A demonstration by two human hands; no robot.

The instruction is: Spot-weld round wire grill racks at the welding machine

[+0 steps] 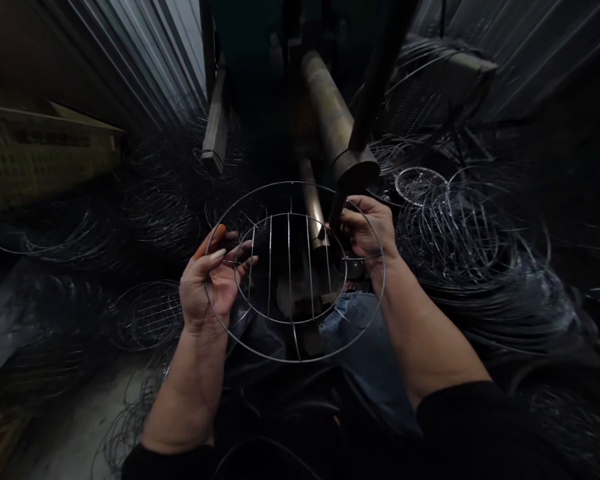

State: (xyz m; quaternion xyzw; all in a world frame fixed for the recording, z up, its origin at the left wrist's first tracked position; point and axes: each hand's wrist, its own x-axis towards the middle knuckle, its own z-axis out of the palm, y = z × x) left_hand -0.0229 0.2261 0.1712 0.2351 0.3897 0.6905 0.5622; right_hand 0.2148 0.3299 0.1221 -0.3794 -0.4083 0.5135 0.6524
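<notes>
A round wire rack (289, 267) with an outer ring, an inner ring and several parallel bars hangs between my hands, in front of the machine's metal rods. My left hand (210, 283) supports its left side with loosely curled fingers; the outer ring crosses the palm, and an orange cover sits on one finger. On the far right side of the rack, my right hand (373, 227) is closed, fingertips pinched close to the machine's electrode tip (324, 232). Exactly what those fingertips press is partly hidden. Short spokes join the two rings.
A thick metal cylinder (337, 120) of the machine projects toward me above the rack. Piles of wire rings (460, 247) lie at right, near a round bowl-like container (420, 185). More wire racks (150, 313) lie at left, below a yellow box (50, 150). My jeans-covered knee (365, 347) is below.
</notes>
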